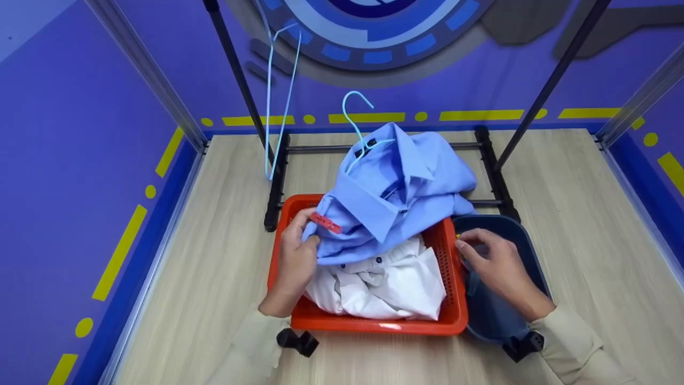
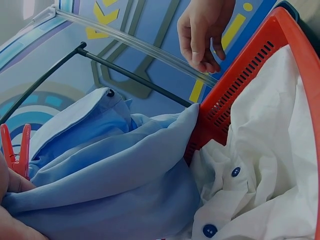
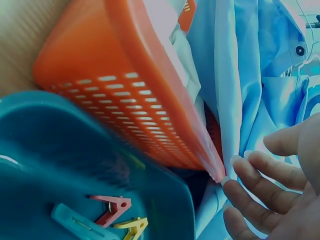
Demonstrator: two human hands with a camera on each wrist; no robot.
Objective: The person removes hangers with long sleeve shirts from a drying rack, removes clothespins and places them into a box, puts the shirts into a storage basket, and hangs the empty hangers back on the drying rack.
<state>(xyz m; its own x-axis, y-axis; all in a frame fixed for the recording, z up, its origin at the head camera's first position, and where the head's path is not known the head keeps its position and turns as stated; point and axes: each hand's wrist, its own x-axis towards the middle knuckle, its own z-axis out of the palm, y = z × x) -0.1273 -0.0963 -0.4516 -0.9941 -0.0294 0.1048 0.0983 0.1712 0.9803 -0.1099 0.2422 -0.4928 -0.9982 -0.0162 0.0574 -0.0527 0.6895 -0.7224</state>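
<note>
My left hand [image 1: 298,255] grips the edge of a light blue collared shirt [image 1: 368,214], thumb and fingers on the fabric. At its fingertips is a red clothespin [image 1: 326,223], its two handles upright in the left wrist view. A light blue wire hanger [image 1: 352,115] sits inside the shirt's collar, hook sticking up. The shirt is bunched over the back of a red basket [image 1: 374,324]. Beside the basket's right rim, above a dark blue bin [image 1: 502,315], my right hand [image 1: 494,262] has loosely bent, spread fingers holding nothing.
A white garment [image 1: 390,283] with dark buttons fills the basket's front. Red [image 3: 114,210], yellow [image 3: 134,228] and teal [image 3: 80,223] clothespins lie in the bin. Behind stands a black rack [image 1: 494,176]; another hanger [image 1: 270,107] hangs at its left post. Walls enclose the sides.
</note>
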